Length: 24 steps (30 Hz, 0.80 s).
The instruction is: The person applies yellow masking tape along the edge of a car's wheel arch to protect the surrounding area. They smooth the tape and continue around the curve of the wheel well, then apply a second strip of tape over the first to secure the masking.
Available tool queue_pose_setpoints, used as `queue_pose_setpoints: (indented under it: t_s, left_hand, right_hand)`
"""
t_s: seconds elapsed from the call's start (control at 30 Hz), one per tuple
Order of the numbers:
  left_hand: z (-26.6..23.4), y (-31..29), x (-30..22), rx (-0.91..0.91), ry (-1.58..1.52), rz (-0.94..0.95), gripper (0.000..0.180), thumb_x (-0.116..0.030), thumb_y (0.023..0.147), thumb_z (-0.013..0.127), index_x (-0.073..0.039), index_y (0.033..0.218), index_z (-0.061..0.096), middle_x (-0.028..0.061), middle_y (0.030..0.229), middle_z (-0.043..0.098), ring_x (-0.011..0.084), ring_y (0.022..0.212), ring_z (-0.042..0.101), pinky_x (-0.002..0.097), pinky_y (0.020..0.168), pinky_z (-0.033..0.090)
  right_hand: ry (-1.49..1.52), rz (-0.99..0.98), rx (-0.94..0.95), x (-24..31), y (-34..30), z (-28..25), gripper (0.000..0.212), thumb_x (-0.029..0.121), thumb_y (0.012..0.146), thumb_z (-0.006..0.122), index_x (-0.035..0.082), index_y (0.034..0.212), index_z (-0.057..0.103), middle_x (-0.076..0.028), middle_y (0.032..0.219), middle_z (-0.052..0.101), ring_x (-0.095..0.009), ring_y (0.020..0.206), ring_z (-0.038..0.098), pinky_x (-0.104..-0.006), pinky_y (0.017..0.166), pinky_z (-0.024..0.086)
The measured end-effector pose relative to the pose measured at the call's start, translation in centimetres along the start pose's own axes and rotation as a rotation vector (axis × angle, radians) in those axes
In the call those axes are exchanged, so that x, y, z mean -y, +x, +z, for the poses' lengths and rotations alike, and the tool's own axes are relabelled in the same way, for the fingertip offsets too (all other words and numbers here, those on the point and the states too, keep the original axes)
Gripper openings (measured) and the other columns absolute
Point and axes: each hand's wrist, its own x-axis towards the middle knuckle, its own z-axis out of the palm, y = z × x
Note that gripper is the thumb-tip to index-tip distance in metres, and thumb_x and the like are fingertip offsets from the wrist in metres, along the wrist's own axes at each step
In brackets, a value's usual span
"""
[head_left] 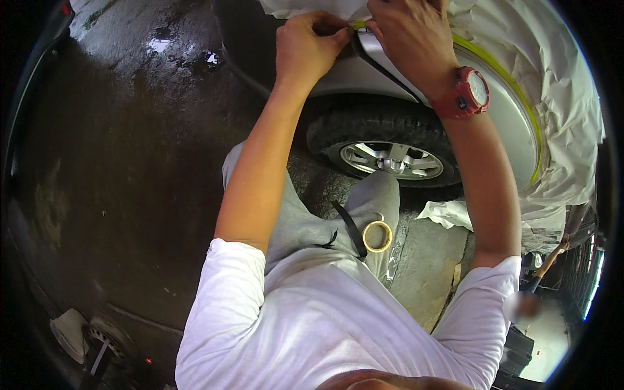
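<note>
My left hand [304,51] is closed in a pinch at the upper middle, its thumb and fingertips on a short bit of yellow-green masking tape [358,25]. Just right of it, my right hand [411,38] is bent over the silver car body [481,140], fingers curled together; whatever they grip is hidden at the top edge. Past my right wrist, a long strip of the same tape [520,97] curves along the panel. It borders a pale masking sheet [562,120]. Under my hands runs a black trim edge [383,70].
A tyre with a silver wheel rim [393,160] stands before my knees. A tape roll [377,236] rests at my thigh beside a black strap [349,227]. Wet dark floor [130,162] stretches left. Another person's arm [552,257] shows at the right, and a loose wheel [107,341] lower left.
</note>
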Motion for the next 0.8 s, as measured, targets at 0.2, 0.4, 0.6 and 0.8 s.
queue_pose_setpoints:
  t_s: [0.2, 0.4, 0.6, 0.8]
  left_hand:
    - [-0.7, 0.5, -1.0, 0.077, 0.027, -0.076, 0.027, -0.027, 0.085, 0.086, -0.007, 0.103, 0.084, 0.0108, 0.095, 0.082, 0.0209, 0.088, 0.077, 0.0348, 0.085, 0.058]
    - [-0.9, 1.2, -1.1, 0.086, 0.125, -0.088, 0.030, -0.031, 0.084, 0.087, -0.006, 0.100, 0.084, 0.0105, 0.094, 0.082, 0.0199, 0.086, 0.077, 0.0351, 0.083, 0.058]
    - [-0.7, 0.4, -1.7, -0.009, 0.215, 0.012, 0.027, -0.027, 0.083, 0.089, -0.004, 0.094, 0.080, 0.0073, 0.086, 0.080, 0.0156, 0.075, 0.074, 0.0316, 0.071, 0.057]
    - [1.3, 0.9, -1.3, -0.118, 0.104, 0.552, 0.011, -0.005, 0.085, 0.085, -0.004, 0.093, 0.078, 0.0052, 0.082, 0.076, 0.0123, 0.067, 0.067, 0.0288, 0.066, 0.054]
  right_hand:
    - [-0.026, -0.016, 0.005, -0.5, 0.0, 0.2, 0.016, 0.015, 0.084, 0.064, 0.005, 0.090, 0.075, -0.015, 0.116, 0.059, -0.033, 0.120, 0.054, -0.0481, 0.107, 0.039]
    - [0.008, -0.010, -0.094, -0.7, 0.2, 0.3, 0.016, 0.014, 0.085, 0.062, 0.005, 0.093, 0.072, -0.014, 0.113, 0.060, -0.029, 0.117, 0.057, -0.0463, 0.106, 0.039]
    - [0.166, 0.162, -0.333, -0.9, -6.1, -0.7, 0.025, 0.027, 0.087, 0.084, 0.018, 0.106, 0.071, -0.004, 0.110, 0.065, -0.028, 0.103, 0.060, -0.0467, 0.094, 0.036]
    - [0.414, 0.549, -0.175, 6.7, -20.1, -5.6, 0.030, 0.020, 0.074, 0.093, 0.017, 0.090, 0.068, -0.004, 0.101, 0.062, -0.027, 0.093, 0.059, -0.0465, 0.089, 0.033]
